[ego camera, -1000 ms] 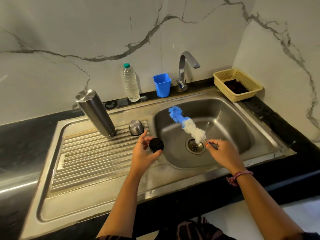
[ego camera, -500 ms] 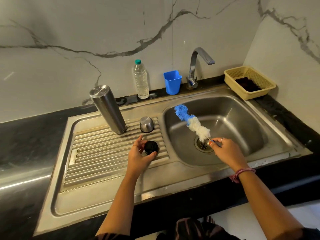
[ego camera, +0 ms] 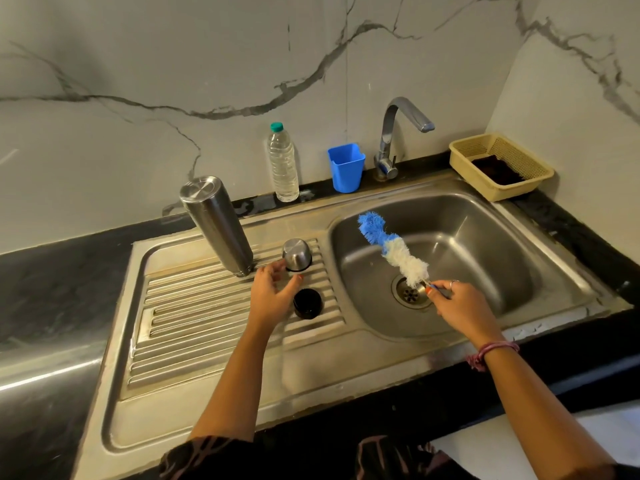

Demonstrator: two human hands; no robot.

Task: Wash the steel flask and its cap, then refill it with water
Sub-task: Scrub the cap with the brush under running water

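Note:
The steel flask point(ego camera: 216, 226) stands upside down on the ribbed drainboard point(ego camera: 194, 313) of the sink. Just right of it sits the steel cup-shaped cap point(ego camera: 296, 254), mouth down. The black inner cap point(ego camera: 307, 303) lies on the ribs in front of it, free of my hand. My left hand point(ego camera: 273, 296) reaches over the ribs, its spread finger and thumb tips at the steel cap's lower rim. My right hand point(ego camera: 457, 306) pinches the thin handle of a blue and white bottle brush point(ego camera: 391, 251), held over the basin point(ego camera: 485, 237) near the drain point(ego camera: 410, 294).
A bent steel tap point(ego camera: 398, 133) rises behind the basin, with no water running. A blue plastic cup point(ego camera: 346, 168) and a clear water bottle point(ego camera: 284, 164) stand on the black counter at the wall. A yellow basket point(ego camera: 498, 164) with a dark cloth sits at the back right.
My left hand has set the black inner cap down on the drainboard, let go of it, and moved up to the steel cap. The right hand still holds the brush over the basin.

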